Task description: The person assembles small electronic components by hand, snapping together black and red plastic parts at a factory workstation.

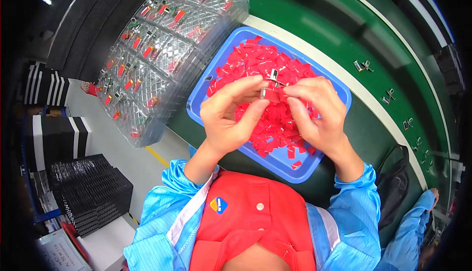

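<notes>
Over the blue tray [306,171], my two hands meet at a small electronic part [269,94] with a silver block and a metal connector end. My left hand [227,116] pinches it between thumb and fingertips from the left. From the right, the closed fingertips of my right hand [320,109] grip a small red rectangular piece [281,95] against the part. How far the red piece covers the part is hidden by my fingers. Below my hands, a heap of similar red pieces [265,59] fills most of the tray.
Left of the blue tray stand stacked clear plastic trays [169,64] holding parts with red pieces. A green conveyor belt [339,23] curves past, carrying small metal parts [363,66]. Black trays [91,192] are stacked at left. Another person's sleeve [410,231] shows at lower right.
</notes>
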The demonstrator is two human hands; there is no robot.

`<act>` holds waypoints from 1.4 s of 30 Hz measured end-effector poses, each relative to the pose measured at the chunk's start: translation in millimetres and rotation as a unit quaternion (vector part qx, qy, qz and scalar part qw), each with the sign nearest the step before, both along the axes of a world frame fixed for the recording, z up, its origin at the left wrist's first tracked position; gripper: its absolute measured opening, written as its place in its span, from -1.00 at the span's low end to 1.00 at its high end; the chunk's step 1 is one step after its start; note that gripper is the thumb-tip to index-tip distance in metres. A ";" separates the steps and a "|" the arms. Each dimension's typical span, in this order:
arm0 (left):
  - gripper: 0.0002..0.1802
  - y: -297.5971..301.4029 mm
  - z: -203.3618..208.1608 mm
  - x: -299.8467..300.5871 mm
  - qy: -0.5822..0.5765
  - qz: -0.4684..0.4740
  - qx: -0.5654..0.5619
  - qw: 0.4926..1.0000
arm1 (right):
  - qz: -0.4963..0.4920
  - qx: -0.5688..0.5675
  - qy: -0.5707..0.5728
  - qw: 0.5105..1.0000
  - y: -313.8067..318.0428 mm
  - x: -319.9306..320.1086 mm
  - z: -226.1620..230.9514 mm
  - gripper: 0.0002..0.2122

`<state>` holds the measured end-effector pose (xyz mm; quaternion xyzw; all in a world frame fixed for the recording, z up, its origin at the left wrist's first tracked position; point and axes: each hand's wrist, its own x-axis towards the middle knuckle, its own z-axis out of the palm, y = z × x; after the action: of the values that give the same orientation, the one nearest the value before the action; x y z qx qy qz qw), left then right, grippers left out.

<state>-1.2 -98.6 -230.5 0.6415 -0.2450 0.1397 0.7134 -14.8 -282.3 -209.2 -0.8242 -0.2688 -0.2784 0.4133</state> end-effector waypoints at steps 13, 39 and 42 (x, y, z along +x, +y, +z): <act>-0.65 -7.8 -3.9 -0.6 -0.070 0.019 -0.014 0.997 | -0.019 -0.031 -0.086 0.996 4.1 3.1 -4.8 -0.75; -0.59 -5.9 -0.1 -2.3 -0.046 -0.084 0.029 0.995 | -0.039 0.010 -0.068 0.997 10.2 -8.3 -2.9 -0.77; -0.57 -8.0 -16.3 -7.7 -0.035 -0.102 0.025 0.994 | -0.052 0.080 -0.040 0.995 7.6 -11.0 9.2 -0.83</act>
<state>-9.0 -106.6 -246.7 0.6254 -0.3374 0.0820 0.6988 -25.7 -274.7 -200.0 -0.7899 -0.2186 -0.3527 0.4514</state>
